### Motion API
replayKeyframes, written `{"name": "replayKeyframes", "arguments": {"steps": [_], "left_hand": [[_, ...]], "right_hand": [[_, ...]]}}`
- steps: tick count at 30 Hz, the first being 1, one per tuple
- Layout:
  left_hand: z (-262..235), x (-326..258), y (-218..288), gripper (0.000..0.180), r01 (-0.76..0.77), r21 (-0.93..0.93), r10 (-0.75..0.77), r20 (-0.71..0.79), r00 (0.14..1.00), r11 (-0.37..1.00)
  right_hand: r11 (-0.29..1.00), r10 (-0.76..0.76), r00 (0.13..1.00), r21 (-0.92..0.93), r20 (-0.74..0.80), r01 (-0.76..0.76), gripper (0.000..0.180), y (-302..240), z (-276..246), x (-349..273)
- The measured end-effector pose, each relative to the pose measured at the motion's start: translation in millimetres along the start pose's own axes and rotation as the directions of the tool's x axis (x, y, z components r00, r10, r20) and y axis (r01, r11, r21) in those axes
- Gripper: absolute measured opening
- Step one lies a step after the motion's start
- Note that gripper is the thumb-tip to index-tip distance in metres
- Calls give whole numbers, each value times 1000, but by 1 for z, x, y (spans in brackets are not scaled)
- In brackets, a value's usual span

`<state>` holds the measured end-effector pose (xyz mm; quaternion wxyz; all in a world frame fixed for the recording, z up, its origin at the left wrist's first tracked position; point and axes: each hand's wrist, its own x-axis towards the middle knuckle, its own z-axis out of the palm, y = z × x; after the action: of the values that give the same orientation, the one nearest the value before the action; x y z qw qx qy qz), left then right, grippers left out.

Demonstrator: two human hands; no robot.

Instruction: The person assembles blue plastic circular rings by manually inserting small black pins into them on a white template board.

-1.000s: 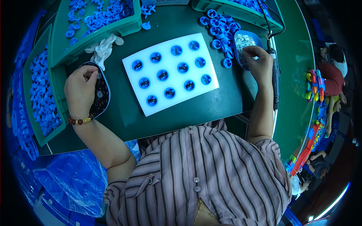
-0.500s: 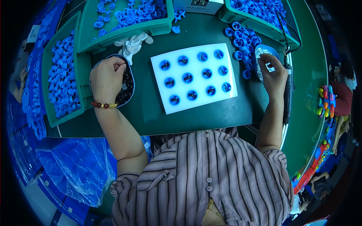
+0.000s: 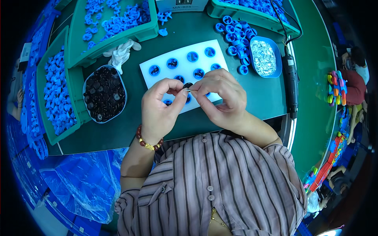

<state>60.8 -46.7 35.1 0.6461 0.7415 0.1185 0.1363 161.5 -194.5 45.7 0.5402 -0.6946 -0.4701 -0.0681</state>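
Note:
Over the near half of a white board (image 3: 165,76), my two hands meet fingertip to fingertip. My left hand (image 3: 161,108) pinches a small black disc (image 3: 188,85). The fingers of my right hand (image 3: 224,98) close on a thin, small metal piece (image 3: 191,90) against that disc; its exact shape is too small to make out. Round blue cups (image 3: 172,63) with dark parts inside sit in rows in the board, and my hands cover some of them. Many more black discs (image 3: 104,92) fill a tray to the left. Small silvery metal parts (image 3: 263,57) lie in a blue tray (image 3: 278,65) to the right.
Loose blue cups (image 3: 238,35) are heaped beyond the board's right side. A black electric screwdriver (image 3: 290,86) with a cable lies at the right edge. Green bins (image 3: 112,49) of blue parts line the back and left. A white glove (image 3: 122,53) rests by them.
My left hand has come from the black-disc tray and my right from the silvery-parts tray, both to the board's middle, bringing small pieces together. The whole view has shifted slightly.

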Motion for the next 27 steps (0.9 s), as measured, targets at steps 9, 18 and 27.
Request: {"name": "replayKeyframes", "arguments": {"steps": [9,18,27], "left_hand": [[11,1,-3,10,-145,72,154,-136,979,987],[15,0,-6,15,-212,246,252,-144,957,946],[20,0,-13,22,-454,699,646,-14,763,552]], "right_hand": [[996,-43,999,-81,-23,41,28,6,2,-8],[992,-61,998,-116,-34,57,26,6,3,-8],[990,-64,995,-129,-71,54,25,9,7,-11]]}}
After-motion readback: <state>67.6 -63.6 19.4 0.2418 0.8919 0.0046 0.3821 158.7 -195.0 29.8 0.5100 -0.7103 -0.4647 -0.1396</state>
